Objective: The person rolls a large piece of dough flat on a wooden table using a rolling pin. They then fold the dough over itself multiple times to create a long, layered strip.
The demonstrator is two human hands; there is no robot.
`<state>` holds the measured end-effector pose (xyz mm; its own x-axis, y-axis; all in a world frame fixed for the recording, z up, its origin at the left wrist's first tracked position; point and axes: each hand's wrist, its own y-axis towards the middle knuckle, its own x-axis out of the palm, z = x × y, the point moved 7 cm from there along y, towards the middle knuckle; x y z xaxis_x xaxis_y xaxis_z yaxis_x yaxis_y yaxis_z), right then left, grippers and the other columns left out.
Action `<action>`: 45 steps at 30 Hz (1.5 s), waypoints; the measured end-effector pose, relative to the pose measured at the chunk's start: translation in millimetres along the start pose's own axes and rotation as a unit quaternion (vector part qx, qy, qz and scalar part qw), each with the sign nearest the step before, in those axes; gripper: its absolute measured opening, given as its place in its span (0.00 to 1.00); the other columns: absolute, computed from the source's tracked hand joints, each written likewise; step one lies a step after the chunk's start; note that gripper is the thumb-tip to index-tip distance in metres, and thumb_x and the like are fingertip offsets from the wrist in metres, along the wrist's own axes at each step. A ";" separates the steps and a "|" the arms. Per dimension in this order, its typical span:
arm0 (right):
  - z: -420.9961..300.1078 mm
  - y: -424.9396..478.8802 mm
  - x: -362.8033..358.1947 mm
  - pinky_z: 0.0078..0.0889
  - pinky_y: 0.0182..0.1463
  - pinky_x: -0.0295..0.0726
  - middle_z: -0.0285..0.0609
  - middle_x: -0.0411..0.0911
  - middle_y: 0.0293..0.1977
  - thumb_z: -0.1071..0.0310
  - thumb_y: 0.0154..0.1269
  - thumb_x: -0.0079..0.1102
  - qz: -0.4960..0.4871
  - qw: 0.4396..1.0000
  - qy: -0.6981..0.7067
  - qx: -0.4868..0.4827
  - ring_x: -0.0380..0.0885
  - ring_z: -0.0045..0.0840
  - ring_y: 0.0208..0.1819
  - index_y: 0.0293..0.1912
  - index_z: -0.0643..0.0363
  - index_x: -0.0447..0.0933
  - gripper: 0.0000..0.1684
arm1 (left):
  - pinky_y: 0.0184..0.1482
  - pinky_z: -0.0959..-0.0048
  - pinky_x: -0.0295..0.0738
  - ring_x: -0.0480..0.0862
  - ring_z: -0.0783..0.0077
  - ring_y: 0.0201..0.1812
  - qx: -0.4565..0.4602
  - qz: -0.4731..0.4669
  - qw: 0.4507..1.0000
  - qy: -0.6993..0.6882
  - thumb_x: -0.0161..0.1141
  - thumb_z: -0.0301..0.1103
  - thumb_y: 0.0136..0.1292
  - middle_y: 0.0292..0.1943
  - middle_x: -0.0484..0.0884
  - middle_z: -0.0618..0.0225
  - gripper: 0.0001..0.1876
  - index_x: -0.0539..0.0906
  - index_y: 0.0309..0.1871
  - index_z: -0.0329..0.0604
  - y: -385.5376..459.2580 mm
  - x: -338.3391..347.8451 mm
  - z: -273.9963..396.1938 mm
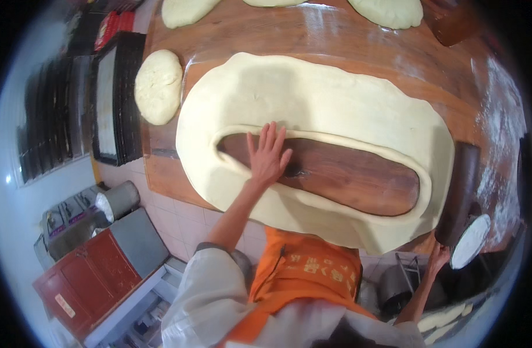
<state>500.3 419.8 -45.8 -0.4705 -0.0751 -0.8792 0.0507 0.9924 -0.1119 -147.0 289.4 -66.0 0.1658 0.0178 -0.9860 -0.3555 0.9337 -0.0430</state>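
A large flat sheet of pale dough (pixel 344 104) lies on the wooden worktable, with a long oval opening in its middle that bares dark wood. Around the opening runs a rolled, thickened rim of dough (pixel 357 145). My left hand (pixel 267 158) reaches palm down over the left part of this opening, fingers apart, fingertips at the far rim. At the lower right, my right hand (pixel 441 254) is at the near end of a thick dark rolling pin (pixel 459 191); its fingers are mostly hidden, so its grip is unclear. The pin lies along the sheet's right edge.
Left of the sheet sits an oval dough piece (pixel 159 87); more dough lumps (pixel 387 13) lie at the far side. A round dish of white powder (pixel 470 241) stands by my right hand. Black trays (pixel 126 100) stand left of the worktable (pixel 165 180). White flour (pixel 496 113) dusts its right side.
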 end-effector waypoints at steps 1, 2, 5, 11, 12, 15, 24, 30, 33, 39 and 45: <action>-25.0 0.5 13.1 0.35 0.46 0.69 0.49 0.75 0.37 0.63 0.61 0.56 -0.073 0.997 0.011 0.029 0.72 0.32 0.40 0.45 0.72 0.73 0.20 | 0.69 0.43 0.40 0.55 0.59 0.71 0.025 0.019 0.999 -0.014 0.54 0.46 0.63 0.71 0.56 0.61 0.31 0.62 0.69 0.53 6.4 -10.4 -0.5; -51.0 -0.8 23.4 0.39 0.57 0.68 0.54 0.76 0.49 0.66 0.59 0.58 -0.143 0.988 0.015 0.058 0.74 0.39 0.50 0.51 0.73 0.72 0.24 | 0.69 0.43 0.40 0.56 0.60 0.71 0.053 0.043 0.997 -0.030 0.55 0.45 0.62 0.71 0.56 0.61 0.31 0.63 0.68 0.54 17.8 -21.7 -0.9; -202.2 25.2 74.4 0.48 0.47 0.71 0.57 0.77 0.37 0.71 0.49 0.58 -0.206 0.973 -0.072 -0.073 0.75 0.49 0.43 0.43 0.70 0.75 0.19 | 0.69 0.43 0.39 0.57 0.54 0.71 0.127 0.135 0.981 -0.054 0.58 0.40 0.60 0.70 0.57 0.59 0.32 0.63 0.68 0.51 68.0 -64.8 -10.3; -436.2 60.9 185.1 0.46 0.38 0.69 0.46 0.71 0.25 0.72 0.41 0.61 -0.186 0.864 -0.099 -0.458 0.71 0.40 0.31 0.29 0.60 0.69 0.12 | 0.56 0.56 0.67 0.78 0.59 0.41 0.118 0.181 0.963 -0.160 0.54 0.32 0.61 0.32 0.79 0.62 0.07 0.78 0.42 0.46 139.5 -74.3 -109.3; -456.2 56.8 197.8 0.45 0.41 0.69 0.45 0.71 0.25 0.73 0.41 0.62 -0.143 0.860 -0.089 -0.483 0.71 0.39 0.31 0.30 0.60 0.70 0.12 | 0.41 0.59 0.70 0.76 0.58 0.31 0.044 0.127 0.985 -0.109 0.54 0.33 0.62 0.25 0.76 0.64 0.03 0.77 0.34 0.46 135.7 -58.7 -133.8; -495.4 40.6 230.7 0.41 0.53 0.64 0.40 0.70 0.26 0.68 0.45 0.61 -0.046 0.852 -0.094 -0.513 0.72 0.37 0.33 0.33 0.59 0.73 0.12 | 0.31 0.63 0.66 0.73 0.60 0.25 0.042 0.126 0.991 -0.008 0.56 0.33 0.60 0.22 0.73 0.63 0.07 0.74 0.27 0.46 104.0 -29.2 -174.0; -517.8 132.5 261.7 0.34 0.33 0.69 0.43 0.77 0.26 0.65 0.66 0.45 0.056 0.903 -0.084 -0.418 0.74 0.36 0.26 0.31 0.56 0.78 0.13 | 0.19 0.63 0.64 0.71 0.59 0.15 0.104 0.222 0.967 -0.076 0.54 0.34 0.62 0.13 0.70 0.63 0.12 0.73 0.21 0.47 217.8 -44.8 -180.4; -528.2 189.4 276.5 0.42 0.29 0.76 0.48 0.78 0.21 0.60 0.70 0.42 0.058 0.899 -0.253 -0.352 0.77 0.42 0.22 0.30 0.56 0.80 0.19 | 0.27 0.59 0.72 0.81 0.53 0.24 -0.013 0.017 0.999 0.039 0.41 0.46 0.70 0.21 0.81 0.55 0.23 0.80 0.25 0.45 282.0 -21.3 -196.0; -544.5 223.3 287.0 0.45 0.28 0.77 0.50 0.76 0.18 0.57 0.72 0.40 0.025 0.892 -0.291 -0.346 0.76 0.45 0.20 0.28 0.56 0.80 0.23 | 0.33 0.55 0.74 0.82 0.49 0.28 -0.037 0.021 0.999 -0.011 0.34 0.51 0.71 0.24 0.82 0.52 0.29 0.82 0.25 0.44 316.6 -50.7 -193.9; -559.7 194.9 249.8 0.49 0.29 0.73 0.51 0.76 0.19 0.57 0.71 0.41 0.013 0.884 -0.228 -0.407 0.74 0.47 0.22 0.26 0.60 0.78 0.24 | 0.25 0.54 0.72 0.79 0.49 0.20 -0.035 0.109 0.993 -0.042 0.40 0.49 0.70 0.17 0.79 0.56 0.27 0.82 0.22 0.46 247.5 -100.6 -193.9; -583.8 67.5 283.8 0.37 0.27 0.69 0.44 0.71 0.15 0.67 0.59 0.52 -0.065 0.827 -0.057 -0.556 0.70 0.35 0.18 0.18 0.56 0.72 0.14 | 0.19 0.64 0.61 0.68 0.62 0.13 -0.025 0.229 0.966 -0.120 0.52 0.35 0.59 0.12 0.69 0.64 0.12 0.73 0.18 0.49 36.7 -56.3 -232.7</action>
<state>-144.0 522.2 -32.5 -0.3187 -0.1347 -0.9382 -0.8651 0.4459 0.2299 -383.5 239.5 -49.6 0.1869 0.5121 -0.8383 -0.4854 0.7901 0.3744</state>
